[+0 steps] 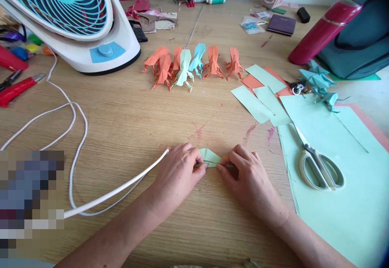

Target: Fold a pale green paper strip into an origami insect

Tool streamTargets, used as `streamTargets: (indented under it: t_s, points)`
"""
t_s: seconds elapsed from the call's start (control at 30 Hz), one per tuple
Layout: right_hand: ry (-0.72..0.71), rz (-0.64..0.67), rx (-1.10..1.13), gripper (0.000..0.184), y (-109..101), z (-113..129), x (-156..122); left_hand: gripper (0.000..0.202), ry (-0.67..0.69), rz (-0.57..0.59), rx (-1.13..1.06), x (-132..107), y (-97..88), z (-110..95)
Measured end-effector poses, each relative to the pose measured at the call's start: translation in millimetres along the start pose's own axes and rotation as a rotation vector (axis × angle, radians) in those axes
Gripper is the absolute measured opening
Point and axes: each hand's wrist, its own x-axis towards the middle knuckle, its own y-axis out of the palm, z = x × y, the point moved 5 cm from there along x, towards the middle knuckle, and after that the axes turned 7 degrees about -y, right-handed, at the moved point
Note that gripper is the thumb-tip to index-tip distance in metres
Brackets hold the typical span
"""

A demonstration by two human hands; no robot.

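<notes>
A small pale green piece of folded paper (209, 156) lies low over the wooden table between my hands. My left hand (181, 166) pinches its left end with thumb and fingers. At the other end, my right hand (244, 171) grips the paper the same way. Creases run across the part that shows; both ends are hidden under my fingers. Beyond the hands stands a group of folded paper figures with thin legs: several orange ones (213, 60), a pale green one (184, 69) and a blue one (198, 58).
Scissors (319, 166) rest on pale green sheets (343, 219) at right, near cut paper pieces (253, 104). Behind them are teal folded figures (317, 79) and a red flask (325, 33). A fan (121, 37) stands back left; a white cable (121, 189) reaches my left hand.
</notes>
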Motion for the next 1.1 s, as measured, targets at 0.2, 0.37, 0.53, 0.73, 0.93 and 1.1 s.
streamTargets:
  t_s: [0.2, 0.37, 0.53, 0.73, 0.93, 1.1]
  points:
    - [-0.048, 0.13, 0.234, 0.013, -16.5, -15.5, -1.3, 0.016, 0.019, -0.021, -0.013, -0.8, -0.7, 0.4]
    - [-0.03, 0.115, 0.244, 0.012, -15.7, -16.9, -1.9, 0.016, 0.025, -0.022, -0.023, -0.7, -0.7, -0.4]
    - [-0.024, 0.056, 0.211, 0.016, -10.2, -13.1, -1.8, 0.015, 0.01, -0.021, -0.027, 0.3, 0.0, 0.8]
    - [-0.008, 0.025, 0.063, 0.016, -8.0, -9.0, -0.6, 0.014, -0.011, -0.007, -0.014, -1.7, 1.5, 0.5]
    - [-0.002, 0.029, -0.035, 0.014, -4.2, -7.6, -0.4, 0.013, -0.005, -0.037, 0.011, -1.3, 2.5, 0.0]
    - [0.01, -0.002, -0.057, 0.013, -3.2, -7.6, -0.3, 0.013, 0.004, -0.046, 0.011, -0.2, 2.2, 0.0]
